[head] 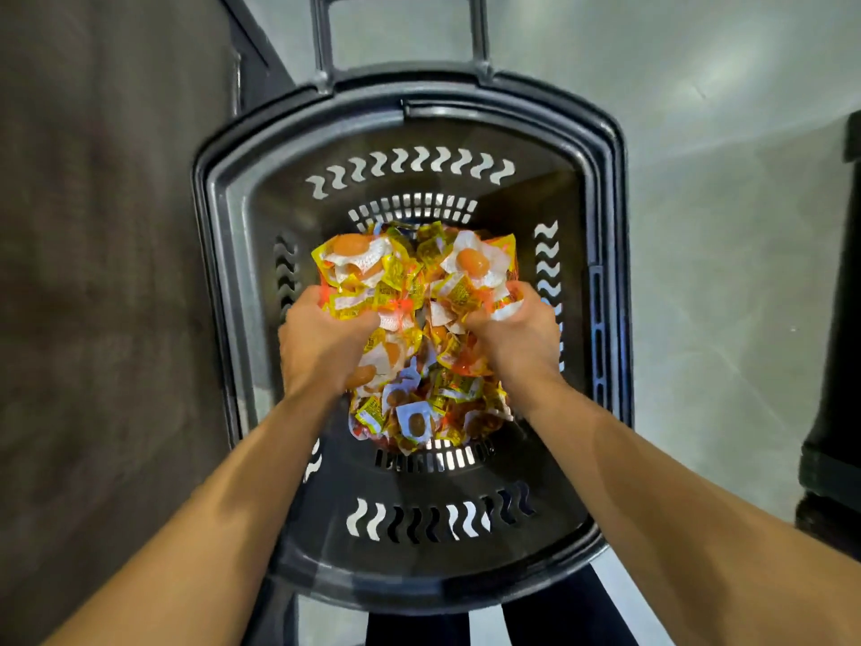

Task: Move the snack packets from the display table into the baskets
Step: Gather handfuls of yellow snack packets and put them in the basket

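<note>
A dark plastic basket [601, 188] with wavy slots stands on the floor below me. Inside it lies a heap of yellow and white snack packets [419, 403] showing orange egg-like pieces, some in orange netting. My left hand [321, 338] is closed on a bunch of packets [358, 268] at the heap's left. My right hand [517, 333] is closed on another bunch [475, 268] at the right. Both bunches are held low inside the basket, over the heap.
The basket's pull handle [400, 35] sticks up at the far side. A brown surface [102, 272] rises along the left. Grey floor [727, 226] spreads to the right, with a dark object [834, 412] at the right edge. My dark trouser legs [559, 617] show below the basket.
</note>
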